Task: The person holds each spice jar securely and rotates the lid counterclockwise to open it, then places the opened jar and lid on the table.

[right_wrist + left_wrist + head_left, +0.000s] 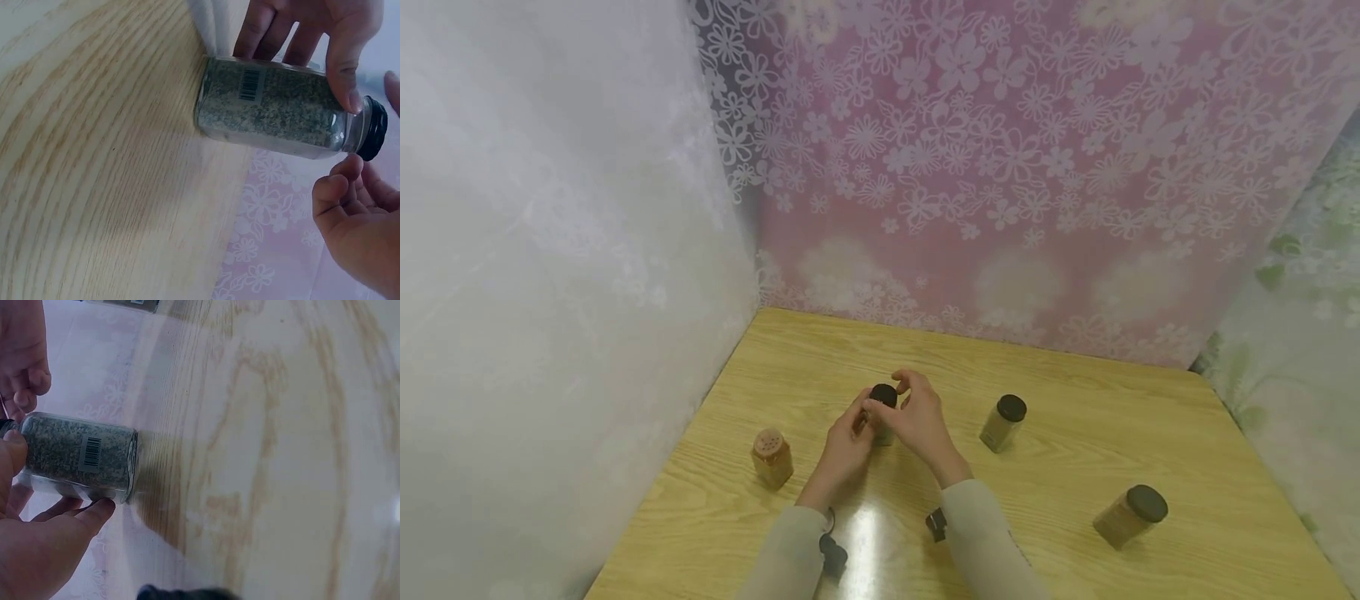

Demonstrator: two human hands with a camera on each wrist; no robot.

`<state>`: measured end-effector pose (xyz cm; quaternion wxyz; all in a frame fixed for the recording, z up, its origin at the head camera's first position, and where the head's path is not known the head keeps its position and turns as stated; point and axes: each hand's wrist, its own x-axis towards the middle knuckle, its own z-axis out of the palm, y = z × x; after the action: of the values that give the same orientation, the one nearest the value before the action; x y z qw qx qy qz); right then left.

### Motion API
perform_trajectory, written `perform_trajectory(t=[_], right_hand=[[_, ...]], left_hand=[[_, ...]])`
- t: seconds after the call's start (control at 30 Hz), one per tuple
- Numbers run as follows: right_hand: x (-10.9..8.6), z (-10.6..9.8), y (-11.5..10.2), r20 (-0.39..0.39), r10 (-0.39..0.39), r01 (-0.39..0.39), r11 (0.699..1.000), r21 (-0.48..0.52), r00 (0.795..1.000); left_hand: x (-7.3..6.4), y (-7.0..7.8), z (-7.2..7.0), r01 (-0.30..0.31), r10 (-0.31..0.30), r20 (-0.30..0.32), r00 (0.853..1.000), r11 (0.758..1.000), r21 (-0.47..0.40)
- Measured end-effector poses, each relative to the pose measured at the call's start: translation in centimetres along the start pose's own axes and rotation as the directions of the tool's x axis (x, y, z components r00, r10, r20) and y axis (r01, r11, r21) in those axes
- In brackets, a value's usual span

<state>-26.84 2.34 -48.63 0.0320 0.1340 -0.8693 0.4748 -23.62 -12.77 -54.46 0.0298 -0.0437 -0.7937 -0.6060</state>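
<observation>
Left hand clamped on clear, square glass jar, likely steadying; right hand at round black plastic lid (fingers pinching? can't tell).

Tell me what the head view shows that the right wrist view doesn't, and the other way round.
Only the head view: an orange jar on the left, its perforated top uncovered, and two black-lidded jars on the right.

Only the right wrist view: the barcode label and the speckled grain of the contents.

Both: the left hand holding a jar, the right hand at its black lid, the wooden table and the pink floral backdrop.
</observation>
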Motion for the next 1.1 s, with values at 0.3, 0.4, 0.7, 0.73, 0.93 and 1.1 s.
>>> perform_trajectory(t=[0.3,0.4,0.7,0.73,0.93,1.1], right_hand=[[0.0,-0.2,0.2,0.012,-0.050,0.049,0.999,0.018,0.999],[0.1,-0.4,0.0,0.030,-0.034,0.033,0.999,0.014,0.999],[0.4,-0.5,-0.4,0.010,-0.014,0.014,0.999,-0.035,1.000],[0.4,-0.5,-0.4,0.018,-0.024,0.024,0.999,-0.039,1.000],[0.4,-0.5,-0.7,0.049,-0.024,0.026,0.999,-0.042,0.999],[0.4,-0.3,-0.9,0.001,-0.008,0.008,0.997,-0.080,1.000]], left_hand=[[0.1,0.2,0.1,-0.002,0.002,-0.009,1.000,1.000,0.019],[0.1,0.3,0.1,-0.008,0.008,-0.001,1.000,1.000,0.016],[0.1,0.2,0.0,0.004,-0.004,0.012,1.000,1.000,0.010],[0.1,0.2,-0.1,0.003,-0.003,0.011,1.000,1.000,0.016],[0.1,0.1,-0.1,-0.020,0.020,0.003,1.000,1.000,0.022],[0.1,0.1,0.1,-0.014,0.014,0.004,1.000,1.000,0.013]])
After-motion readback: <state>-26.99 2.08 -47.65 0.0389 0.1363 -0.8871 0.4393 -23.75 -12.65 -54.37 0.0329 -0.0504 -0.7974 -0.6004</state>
